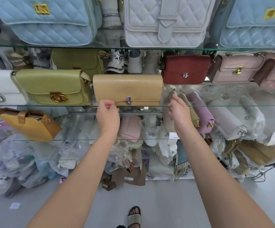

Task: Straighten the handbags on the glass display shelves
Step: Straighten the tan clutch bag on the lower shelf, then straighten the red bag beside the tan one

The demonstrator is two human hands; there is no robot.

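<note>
A tan flap handbag point(127, 88) with a silver clasp stands upright on the middle glass shelf point(215, 105), between a green bag point(54, 87) and bare glass. My left hand point(107, 114) hovers just below its lower left corner, fingers curled, holding nothing. My right hand point(178, 109) is off its lower right corner, fingers spread, apart from the bag. A red bag point(185, 69) and pink bags point(238, 69) stand further back on the right.
The top shelf carries two light blue quilted bags point(48, 18) and a white quilted one point(164, 20). A mustard bag point(30, 124) sits tilted on the lower shelf at left. Wrapped bags in plastic pile up below; my sandalled foot point(134, 217) is on the floor.
</note>
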